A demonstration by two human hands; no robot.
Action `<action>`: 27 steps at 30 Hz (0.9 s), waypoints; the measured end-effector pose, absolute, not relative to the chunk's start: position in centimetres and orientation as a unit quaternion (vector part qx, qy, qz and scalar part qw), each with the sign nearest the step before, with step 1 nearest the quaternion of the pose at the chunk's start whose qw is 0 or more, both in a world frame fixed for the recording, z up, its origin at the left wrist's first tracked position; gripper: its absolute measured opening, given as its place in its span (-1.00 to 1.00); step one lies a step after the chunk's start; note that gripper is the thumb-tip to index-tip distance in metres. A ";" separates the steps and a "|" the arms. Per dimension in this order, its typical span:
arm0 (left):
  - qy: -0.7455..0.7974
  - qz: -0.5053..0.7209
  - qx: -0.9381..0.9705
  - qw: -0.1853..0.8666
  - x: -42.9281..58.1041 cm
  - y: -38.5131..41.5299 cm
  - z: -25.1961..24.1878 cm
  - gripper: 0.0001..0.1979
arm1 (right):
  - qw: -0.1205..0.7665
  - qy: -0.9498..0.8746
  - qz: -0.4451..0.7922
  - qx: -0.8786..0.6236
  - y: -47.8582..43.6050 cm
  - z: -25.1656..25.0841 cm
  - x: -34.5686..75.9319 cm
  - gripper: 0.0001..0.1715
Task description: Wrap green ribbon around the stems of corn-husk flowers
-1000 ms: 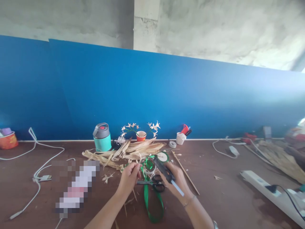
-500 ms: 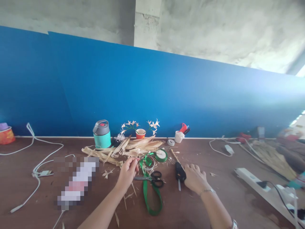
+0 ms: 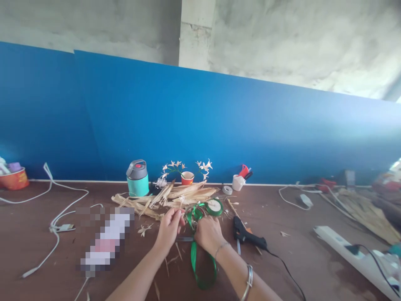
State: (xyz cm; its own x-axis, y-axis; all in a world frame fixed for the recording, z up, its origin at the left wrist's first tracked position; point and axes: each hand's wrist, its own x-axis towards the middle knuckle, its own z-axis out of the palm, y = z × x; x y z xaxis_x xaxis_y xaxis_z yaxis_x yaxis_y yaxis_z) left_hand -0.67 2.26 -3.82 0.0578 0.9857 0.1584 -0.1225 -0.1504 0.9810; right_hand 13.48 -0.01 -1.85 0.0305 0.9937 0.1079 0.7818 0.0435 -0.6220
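My left hand (image 3: 171, 225) is closed in a pinch, thumb against forefinger, with a small pale flower (image 3: 181, 202) showing at its fingertips. To its right, my right hand (image 3: 208, 233) is curled with its fingertips turned away from view, over the scissors and ribbon. Whatever it may hold is hidden. The scissors (image 3: 185, 239) show only their blades; the handles are covered by my right hand. A green ribbon (image 3: 194, 259) loops toward me from beneath that hand. The black glue gun (image 3: 249, 237) lies on the table, to the right of my right hand and apart from it.
Dry husks (image 3: 191, 194), a green ribbon spool (image 3: 214, 206) and a white tape roll (image 3: 227, 190) lie behind my hands. Flower stems stand in a small cup (image 3: 187, 179) beside a turquoise flask (image 3: 138, 186). A power strip (image 3: 341, 246) is at right; white cables (image 3: 58, 217) at left.
My right hand has left the glue gun and moved left, over the scissors. The glue gun now lies turned, its handle to the right. My left hand stays pinched.
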 end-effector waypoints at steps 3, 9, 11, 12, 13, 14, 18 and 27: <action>0.410 0.555 0.481 0.541 -0.7 2.1 -3.4 -0.63 | 0.320 -0.643 0.280 -0.637 0.9 -0.8 13.9 -0.83; 0.309 0.561 0.404 0.654 -1.0 1.4 -1.7 -0.72 | 0.474 -0.526 0.483 -0.515 2.6 2.8 15.6 -0.84; 0.255 0.551 0.427 0.670 -1.1 1.0 -1.3 -0.77 | 0.498 -0.495 0.538 -0.467 2.8 3.5 15.7 -0.82; 0.241 0.539 0.441 0.676 -1.1 0.8 -1.2 -0.78 | 0.505 -0.480 0.561 -0.447 2.8 3.7 15.6 -0.83; 0.231 0.523 0.455 0.683 -1.1 0.6 -1.1 -0.79 | 0.512 -0.465 0.580 -0.431 2.8 3.8 15.5 -0.83; 0.223 0.508 0.465 0.690 -1.1 0.4 -1.0 -0.79 | 0.518 -0.451 0.594 -0.419 2.9 3.8 15.4 -0.85; 0.196 0.475 0.478 0.713 -1.4 0.3 -0.8 -0.79 | 0.566 -0.394 0.601 -0.403 3.8 3.9 15.8 -0.93; 0.270 0.536 0.441 0.667 -3.1 2.1 -0.9 -0.79 | 0.686 -0.350 0.431 -0.470 7.4 4.6 22.1 -0.80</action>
